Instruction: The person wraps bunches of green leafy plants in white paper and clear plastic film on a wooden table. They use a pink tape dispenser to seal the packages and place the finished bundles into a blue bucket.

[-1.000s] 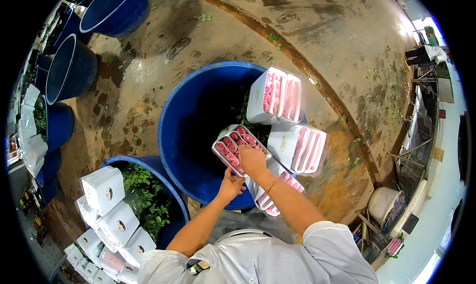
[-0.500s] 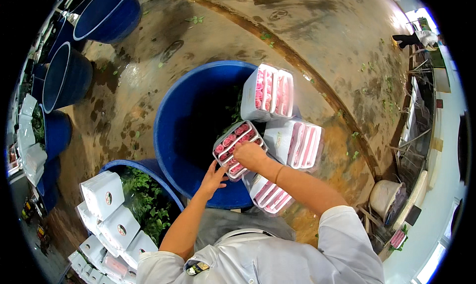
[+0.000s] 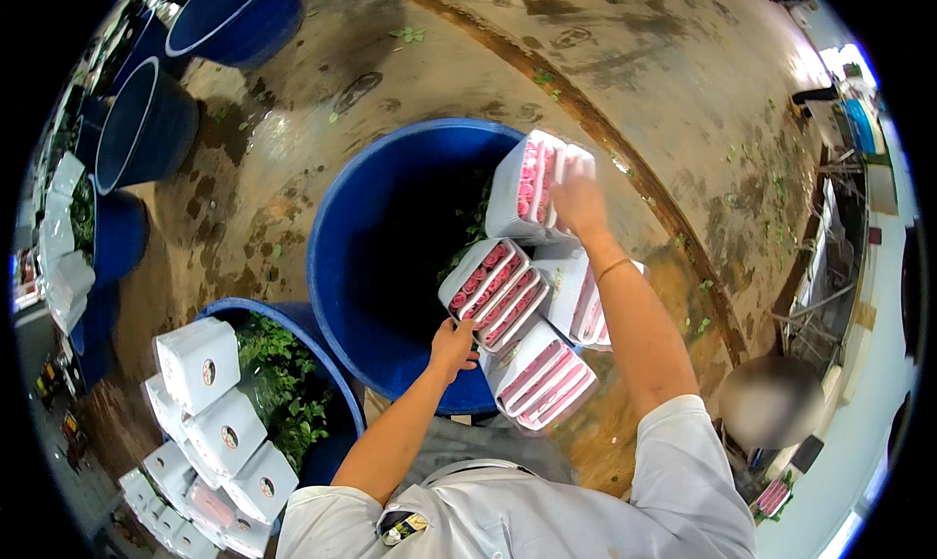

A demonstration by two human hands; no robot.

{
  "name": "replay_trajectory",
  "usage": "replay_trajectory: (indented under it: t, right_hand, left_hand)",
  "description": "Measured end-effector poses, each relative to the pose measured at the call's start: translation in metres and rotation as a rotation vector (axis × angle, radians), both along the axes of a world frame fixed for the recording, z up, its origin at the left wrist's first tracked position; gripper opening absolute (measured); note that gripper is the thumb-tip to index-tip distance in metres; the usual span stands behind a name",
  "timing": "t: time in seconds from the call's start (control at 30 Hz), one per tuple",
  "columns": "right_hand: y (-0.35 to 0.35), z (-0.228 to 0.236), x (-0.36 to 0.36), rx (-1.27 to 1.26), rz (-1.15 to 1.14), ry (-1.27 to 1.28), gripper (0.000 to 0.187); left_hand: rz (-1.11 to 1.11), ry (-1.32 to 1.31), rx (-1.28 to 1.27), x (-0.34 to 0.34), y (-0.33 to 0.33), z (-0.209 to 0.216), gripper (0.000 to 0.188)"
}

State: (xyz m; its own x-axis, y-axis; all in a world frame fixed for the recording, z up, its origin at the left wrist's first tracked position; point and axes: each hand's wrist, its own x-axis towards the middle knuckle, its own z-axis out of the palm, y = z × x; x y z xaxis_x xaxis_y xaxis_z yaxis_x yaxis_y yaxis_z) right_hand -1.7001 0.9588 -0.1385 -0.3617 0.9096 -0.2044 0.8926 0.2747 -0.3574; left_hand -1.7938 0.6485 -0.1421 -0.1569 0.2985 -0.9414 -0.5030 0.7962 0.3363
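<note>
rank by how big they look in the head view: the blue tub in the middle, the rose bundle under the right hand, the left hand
1. Blue tub, by far the largest.
2. Rose bundle in white wrap, touched by the right hand.
3. Left hand, resting on the tub's near rim; smallest, though the fisheye bends sizes.

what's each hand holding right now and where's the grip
The right hand rests on the top end of the far white-wrapped pink rose bundle in the blue barrel. The left hand grips the barrel's near rim.
</note>
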Motion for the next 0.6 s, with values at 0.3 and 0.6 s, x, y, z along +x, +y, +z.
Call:
replay_trajectory:
  t: [0.3, 0.6]
  right_hand:
    - [-0.011, 0.035, -0.033, 0.104, 0.107, -0.026, 0.025]
    - [-0.009, 0.019, -0.006, 0.178, 0.242, -0.04, 0.022]
  left_hand:
    - [0.145, -0.121, 0.251, 0.01, -0.015, -0.024, 0.038]
    - [0.231, -0.217, 0.249, 0.018, 0.002, -0.034, 0.037]
